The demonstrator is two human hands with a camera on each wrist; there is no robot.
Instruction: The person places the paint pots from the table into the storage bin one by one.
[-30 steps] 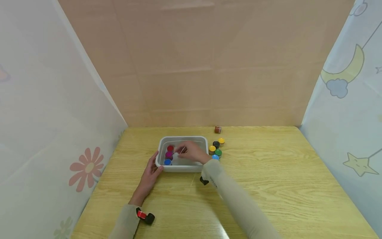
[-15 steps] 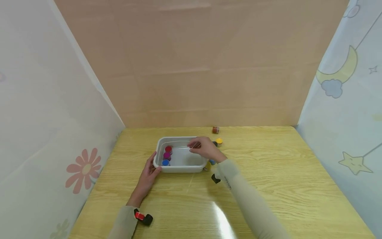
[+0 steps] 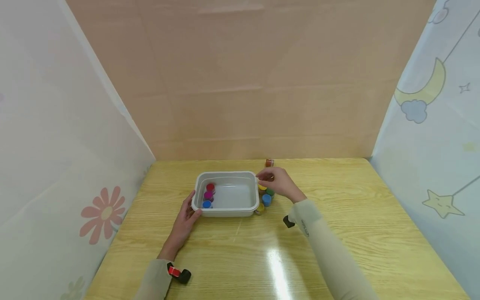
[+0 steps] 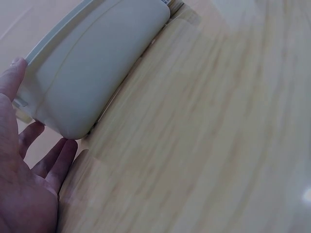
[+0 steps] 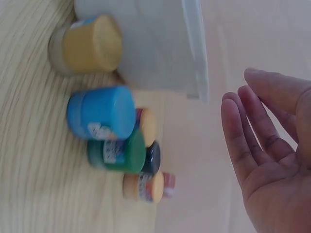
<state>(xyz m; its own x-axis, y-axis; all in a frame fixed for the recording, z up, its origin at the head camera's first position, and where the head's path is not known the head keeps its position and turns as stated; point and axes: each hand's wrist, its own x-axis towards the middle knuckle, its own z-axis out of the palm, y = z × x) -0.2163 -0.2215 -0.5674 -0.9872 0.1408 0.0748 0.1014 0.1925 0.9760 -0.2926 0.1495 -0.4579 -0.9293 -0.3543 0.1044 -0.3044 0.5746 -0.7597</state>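
My left hand (image 3: 184, 220) holds the left end of a white plastic tub (image 3: 225, 213); in the left wrist view the thumb (image 4: 14, 77) lies at its rim and the other fingers touch its side. Three small paint jars line the tub's left inside: red-lidded (image 3: 211, 187), magenta-lidded (image 3: 208, 195) and blue-lidded (image 3: 207, 204). Just past the tub's right rim hovers my right hand (image 3: 278, 182). Its fingers are loosely bent and hold nothing in the right wrist view. Below it stand a light-blue jar (image 5: 102, 114), a green jar (image 5: 116, 153) and a black-lidded jar (image 5: 152, 158).
A gold jar (image 5: 92, 46) stands close to the tub's right side. Yellow-lidded jars (image 3: 262, 188) stand farther back, partly hidden by the right hand in the head view. A reddish-brown jar (image 3: 269, 163) lies near the wooden table's (image 3: 337, 225) back edge.
My right hand has moved rightward from over the tub's inside to beyond its right rim, above the jars. The left hand stays at the tub's left end.
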